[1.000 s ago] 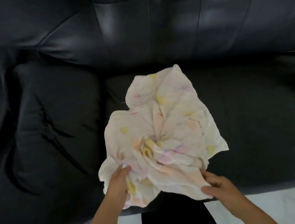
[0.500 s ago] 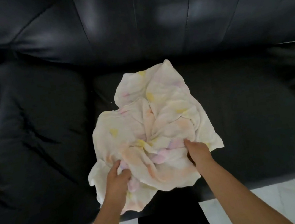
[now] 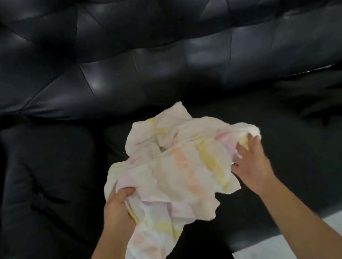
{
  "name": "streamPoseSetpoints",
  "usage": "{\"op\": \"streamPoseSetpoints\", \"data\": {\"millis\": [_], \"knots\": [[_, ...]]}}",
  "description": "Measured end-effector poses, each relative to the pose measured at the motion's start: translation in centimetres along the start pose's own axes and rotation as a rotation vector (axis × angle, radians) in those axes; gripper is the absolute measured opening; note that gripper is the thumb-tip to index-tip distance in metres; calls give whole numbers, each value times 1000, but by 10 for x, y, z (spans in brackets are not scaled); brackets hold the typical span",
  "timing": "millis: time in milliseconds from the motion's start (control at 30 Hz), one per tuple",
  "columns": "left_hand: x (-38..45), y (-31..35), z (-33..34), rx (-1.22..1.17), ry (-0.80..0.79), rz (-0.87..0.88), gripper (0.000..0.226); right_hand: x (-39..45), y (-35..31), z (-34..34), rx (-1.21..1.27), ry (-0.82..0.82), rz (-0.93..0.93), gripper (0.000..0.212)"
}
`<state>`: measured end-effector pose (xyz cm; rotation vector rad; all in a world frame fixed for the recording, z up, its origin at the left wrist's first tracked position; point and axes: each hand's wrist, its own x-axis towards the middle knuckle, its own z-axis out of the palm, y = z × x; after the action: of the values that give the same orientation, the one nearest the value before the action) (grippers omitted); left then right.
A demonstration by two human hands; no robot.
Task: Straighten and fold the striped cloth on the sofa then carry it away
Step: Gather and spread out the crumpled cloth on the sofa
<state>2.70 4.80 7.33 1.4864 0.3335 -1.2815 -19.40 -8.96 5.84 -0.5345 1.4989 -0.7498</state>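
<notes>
The striped cloth (image 3: pixel 177 171) is gripped bunched in the left hand (image 3: pixel 119 208) and pinched by the right hand (image 3: pixel 251 162), pulled apart over the black sofa (image 3: pixel 158 66), probably to straighten it.

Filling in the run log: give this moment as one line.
stage: straightening | left hand: grip on striped cloth near edge | right hand: grip on far-right edge | cloth: crumpled, unfolded, over sofa seat

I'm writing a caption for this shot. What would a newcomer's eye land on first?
The pale cloth with faint pink, orange and yellow stripes, crumpled at the centre against the black leather sofa. Next, the two bare hands: the left hand grips its near-left edge and the right hand holds its right end, stretching it between them. A strip of light floor shows at lower right.
</notes>
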Motion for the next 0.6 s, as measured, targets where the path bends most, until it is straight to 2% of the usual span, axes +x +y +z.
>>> {"op": "streamPoseSetpoints", "data": {"millis": [33,100,200,233,300,333,400,500,533,600], "knots": [[1,-5,7,3,14,-20,27,3,11,0,-17,-35,89,47],[5,-10,8,-82,48,-56,31,10,41,-4,-413,-71,92,49],[12,-10,-8,-228,60,-51,43,13,79,-20,-689,137,178,53],[14,-9,-15,-237,86,-54,48,11,92,-24,-750,135,222,54],[20,-10,-29,-115,164,-24,37,4,111,-22,-786,-12,303,29],[17,-9,-28,-13,172,5,27,1,116,-18,-801,-77,304,27],[15,-10,-27,125,152,31,25,-3,118,-9,-768,-58,278,45],[13,-3,-32,168,28,20,17,-1,109,2,-576,-11,334,26],[13,4,-34,158,-18,29,20,-1,108,6,-534,4,375,30],[17,14,-39,154,-64,108,58,-2,105,16,-397,-11,470,48]]}}
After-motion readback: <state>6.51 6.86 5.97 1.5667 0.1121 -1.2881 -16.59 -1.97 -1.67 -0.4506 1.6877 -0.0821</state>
